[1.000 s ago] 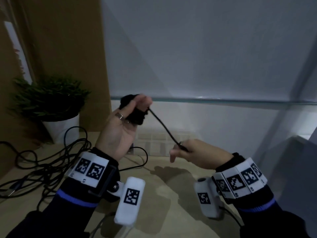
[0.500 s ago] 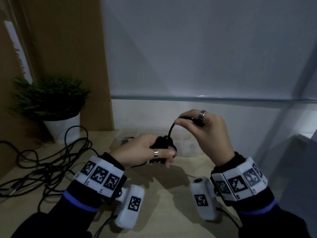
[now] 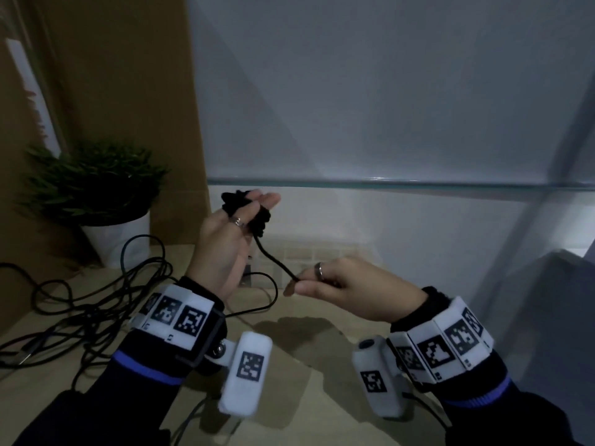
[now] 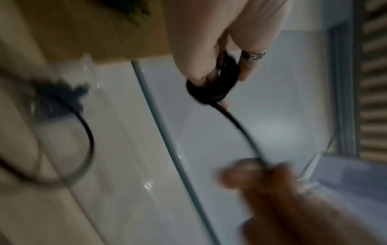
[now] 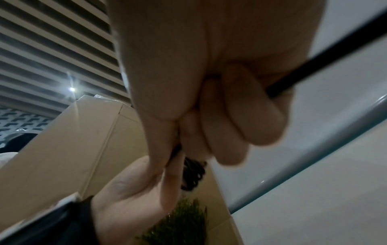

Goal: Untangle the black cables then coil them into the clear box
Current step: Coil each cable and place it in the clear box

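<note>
Left of centre in the head view, the left hand [image 3: 225,249] is raised with its palm turned toward the camera and its fingers [image 3: 267,201] pointing up and to the right, held close together. A bundle of black cable [image 3: 254,217] is wound around those fingers, with loops showing above the fingertips and behind the ringed finger. In the left wrist view the same coil [image 4: 217,86] sits near the top centre, wrapped around the fingers just below the ring, with the thumb side pressed against it.

From the lower edge of the bundle a single free strand [image 3: 273,259] slopes down and to the right toward the right hand [image 3: 347,288], which sits lower, right of centre. The right hand pinches the strand between thumb and forefinger at its leftmost tip, with the other fingers curled in. The right wrist view shows those fingers [image 5: 240,116] closed into a fist around the cable [image 5: 326,56], which leaves the hand toward the upper right edge of the frame.

A loose tangle of other black cables [image 3: 80,304] lies on the wooden table [image 3: 306,407] at the lower left, in front of a potted plant [image 3: 96,194]. The clear box [image 3: 315,262] stands on the table behind the hands, mostly hidden by them, with one thin cable [image 3: 267,284] looping just in front of it.
</note>
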`<state>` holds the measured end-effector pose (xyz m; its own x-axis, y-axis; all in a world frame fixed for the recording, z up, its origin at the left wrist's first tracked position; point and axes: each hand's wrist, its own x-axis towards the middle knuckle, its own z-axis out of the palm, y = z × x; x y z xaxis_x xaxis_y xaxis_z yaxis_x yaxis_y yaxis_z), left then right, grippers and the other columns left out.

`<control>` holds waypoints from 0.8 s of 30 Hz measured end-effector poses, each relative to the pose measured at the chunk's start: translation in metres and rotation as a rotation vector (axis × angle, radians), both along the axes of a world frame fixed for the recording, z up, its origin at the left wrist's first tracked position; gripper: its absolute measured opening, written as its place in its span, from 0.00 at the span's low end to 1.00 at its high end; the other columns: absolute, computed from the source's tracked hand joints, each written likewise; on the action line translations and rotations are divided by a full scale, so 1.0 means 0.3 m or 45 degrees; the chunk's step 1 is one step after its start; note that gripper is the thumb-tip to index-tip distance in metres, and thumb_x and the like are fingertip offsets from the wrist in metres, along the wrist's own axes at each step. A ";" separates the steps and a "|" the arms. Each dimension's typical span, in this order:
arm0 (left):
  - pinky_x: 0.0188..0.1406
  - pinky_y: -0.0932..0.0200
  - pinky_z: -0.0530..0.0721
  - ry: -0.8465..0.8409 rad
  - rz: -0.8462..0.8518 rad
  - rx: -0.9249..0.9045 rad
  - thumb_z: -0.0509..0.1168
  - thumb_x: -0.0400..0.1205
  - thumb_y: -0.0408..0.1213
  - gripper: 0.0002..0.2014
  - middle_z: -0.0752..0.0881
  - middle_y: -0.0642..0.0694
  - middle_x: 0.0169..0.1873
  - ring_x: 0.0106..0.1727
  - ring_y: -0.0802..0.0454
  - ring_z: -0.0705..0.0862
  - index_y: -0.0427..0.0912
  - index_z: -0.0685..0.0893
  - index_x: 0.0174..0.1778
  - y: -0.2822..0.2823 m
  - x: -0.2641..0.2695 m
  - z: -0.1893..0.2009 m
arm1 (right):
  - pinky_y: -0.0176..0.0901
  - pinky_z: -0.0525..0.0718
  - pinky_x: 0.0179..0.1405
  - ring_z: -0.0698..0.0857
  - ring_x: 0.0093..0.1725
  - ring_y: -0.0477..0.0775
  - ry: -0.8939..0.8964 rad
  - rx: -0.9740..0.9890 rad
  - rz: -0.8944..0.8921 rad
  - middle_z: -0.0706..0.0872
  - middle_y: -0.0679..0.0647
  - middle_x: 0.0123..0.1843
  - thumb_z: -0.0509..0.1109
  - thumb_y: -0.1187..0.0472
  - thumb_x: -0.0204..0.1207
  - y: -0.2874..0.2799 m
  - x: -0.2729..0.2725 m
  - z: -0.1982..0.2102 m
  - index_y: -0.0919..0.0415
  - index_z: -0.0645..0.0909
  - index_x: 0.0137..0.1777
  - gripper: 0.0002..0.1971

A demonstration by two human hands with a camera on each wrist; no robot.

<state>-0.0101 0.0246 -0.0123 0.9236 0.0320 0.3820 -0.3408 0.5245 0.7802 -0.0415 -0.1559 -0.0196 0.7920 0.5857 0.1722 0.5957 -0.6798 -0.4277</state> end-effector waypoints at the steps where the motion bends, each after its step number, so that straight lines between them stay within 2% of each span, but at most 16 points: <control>1: 0.63 0.59 0.77 0.063 0.001 0.065 0.57 0.84 0.38 0.10 0.91 0.43 0.44 0.56 0.51 0.87 0.36 0.79 0.52 0.006 0.004 0.000 | 0.32 0.77 0.37 0.81 0.34 0.39 -0.097 0.090 0.010 0.88 0.41 0.43 0.63 0.47 0.80 0.006 -0.007 0.006 0.49 0.87 0.52 0.13; 3: 0.70 0.52 0.73 0.157 -0.043 0.280 0.56 0.78 0.55 0.24 0.90 0.39 0.45 0.58 0.46 0.86 0.35 0.80 0.51 0.008 0.009 -0.011 | 0.32 0.75 0.32 0.81 0.31 0.39 -0.367 0.267 -0.057 0.89 0.44 0.39 0.67 0.49 0.78 0.006 -0.009 0.019 0.52 0.89 0.45 0.11; 5: 0.73 0.49 0.71 0.201 -0.172 0.547 0.54 0.72 0.63 0.34 0.89 0.37 0.47 0.58 0.45 0.85 0.32 0.82 0.51 0.001 0.004 -0.024 | 0.42 0.80 0.34 0.80 0.32 0.39 -0.631 0.351 -0.179 0.88 0.44 0.37 0.67 0.44 0.74 -0.002 0.000 0.022 0.50 0.88 0.42 0.13; 7: 0.70 0.50 0.73 0.190 -0.373 0.820 0.52 0.75 0.66 0.39 0.88 0.34 0.50 0.57 0.46 0.86 0.28 0.81 0.56 -0.007 -0.010 -0.038 | 0.46 0.79 0.30 0.76 0.30 0.39 -0.782 0.424 -0.260 0.84 0.43 0.34 0.65 0.39 0.72 -0.010 0.008 0.020 0.49 0.87 0.40 0.16; 10: 0.57 0.53 0.78 0.158 -0.442 0.924 0.60 0.78 0.58 0.32 0.89 0.34 0.49 0.53 0.45 0.87 0.28 0.81 0.60 -0.015 -0.033 -0.043 | 0.46 0.78 0.28 0.75 0.29 0.40 -0.851 0.480 -0.296 0.81 0.42 0.31 0.64 0.37 0.70 -0.014 0.011 0.021 0.48 0.87 0.39 0.17; 13: 0.55 0.57 0.77 0.155 -0.256 0.826 0.64 0.78 0.47 0.20 0.91 0.40 0.44 0.50 0.50 0.87 0.32 0.85 0.52 -0.021 -0.030 -0.041 | 0.51 0.84 0.35 0.85 0.34 0.43 -0.603 0.589 -0.105 0.88 0.43 0.34 0.69 0.39 0.69 -0.023 0.001 0.031 0.47 0.88 0.39 0.14; 15: 0.56 0.59 0.77 0.135 -0.062 0.635 0.63 0.80 0.37 0.10 0.91 0.46 0.39 0.47 0.55 0.88 0.35 0.86 0.46 -0.020 -0.010 -0.036 | 0.51 0.84 0.35 0.85 0.33 0.42 -0.395 0.544 0.001 0.89 0.43 0.34 0.72 0.41 0.67 -0.026 -0.015 0.038 0.48 0.88 0.38 0.12; 16: 0.55 0.61 0.79 0.140 -0.008 0.490 0.62 0.81 0.34 0.08 0.91 0.46 0.37 0.45 0.55 0.88 0.34 0.85 0.45 -0.013 0.000 -0.029 | 0.49 0.82 0.33 0.82 0.30 0.42 -0.312 0.463 0.014 0.88 0.43 0.31 0.73 0.43 0.67 -0.028 -0.021 0.040 0.48 0.88 0.38 0.10; 18: 0.48 0.65 0.84 0.203 -0.024 0.168 0.60 0.82 0.31 0.09 0.90 0.45 0.35 0.41 0.56 0.89 0.33 0.85 0.44 0.014 0.016 -0.009 | 0.39 0.74 0.29 0.77 0.26 0.42 -0.209 0.258 -0.026 0.84 0.41 0.27 0.75 0.46 0.69 -0.037 -0.022 0.040 0.47 0.88 0.37 0.07; 19: 0.43 0.67 0.86 0.250 -0.075 0.018 0.58 0.82 0.32 0.12 0.90 0.44 0.35 0.39 0.56 0.89 0.32 0.86 0.43 0.030 0.019 0.000 | 0.33 0.70 0.27 0.77 0.27 0.40 -0.206 0.149 -0.082 0.82 0.39 0.25 0.74 0.46 0.70 -0.043 -0.022 0.040 0.46 0.87 0.36 0.06; 20: 0.40 0.67 0.86 0.297 -0.133 -0.106 0.56 0.83 0.33 0.15 0.90 0.43 0.34 0.37 0.56 0.89 0.32 0.88 0.41 0.044 0.022 0.006 | 0.31 0.68 0.26 0.77 0.28 0.38 -0.228 0.054 -0.160 0.80 0.36 0.24 0.73 0.46 0.71 -0.051 -0.021 0.043 0.44 0.86 0.36 0.06; 22: 0.38 0.68 0.87 0.354 -0.222 -0.238 0.53 0.84 0.34 0.20 0.90 0.43 0.35 0.35 0.56 0.89 0.30 0.89 0.39 0.064 0.024 0.008 | 0.32 0.65 0.26 0.76 0.29 0.36 -0.298 -0.045 -0.309 0.77 0.39 0.22 0.72 0.44 0.72 -0.075 -0.011 0.044 0.43 0.85 0.36 0.07; 24: 0.39 0.67 0.86 0.359 -0.245 -0.252 0.53 0.84 0.35 0.22 0.91 0.42 0.36 0.36 0.56 0.90 0.30 0.90 0.38 0.062 0.027 0.004 | 0.37 0.67 0.28 0.76 0.28 0.38 -0.291 -0.004 -0.325 0.76 0.40 0.22 0.72 0.44 0.71 -0.090 -0.008 0.046 0.45 0.86 0.36 0.08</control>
<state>-0.0020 0.0432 -0.0112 0.9877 -0.1047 0.1165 -0.0083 0.7076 0.7066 -0.0439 -0.1830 -0.0056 0.8543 0.3741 0.3610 0.4863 -0.8205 -0.3006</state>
